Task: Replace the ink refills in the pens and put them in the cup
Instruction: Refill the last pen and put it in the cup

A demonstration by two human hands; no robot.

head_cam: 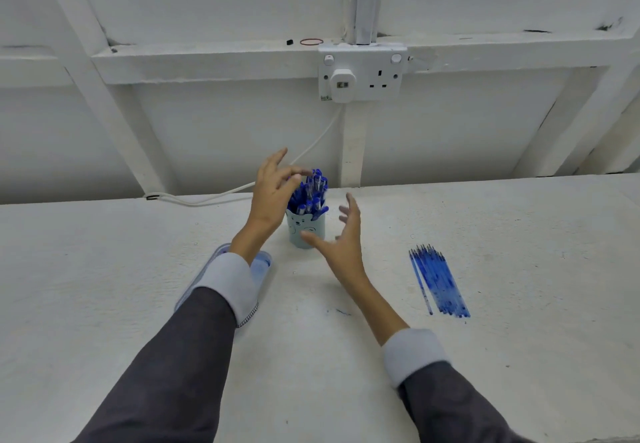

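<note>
there — both hands (pixel 273 196) flank cup (pixel 306 231)

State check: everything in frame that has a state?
cup: upright, packed with pens
pens: standing in cup
refills: lying bunched on table, untouched
left hand: open, by pen tops
right hand: open, beside cup, holding nothing
plug: seated in socket

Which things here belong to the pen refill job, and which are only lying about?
Job: cup, pens, refills.
Lying about: socket, plug, cable, rubber band, blue case (role unclear).
</note>
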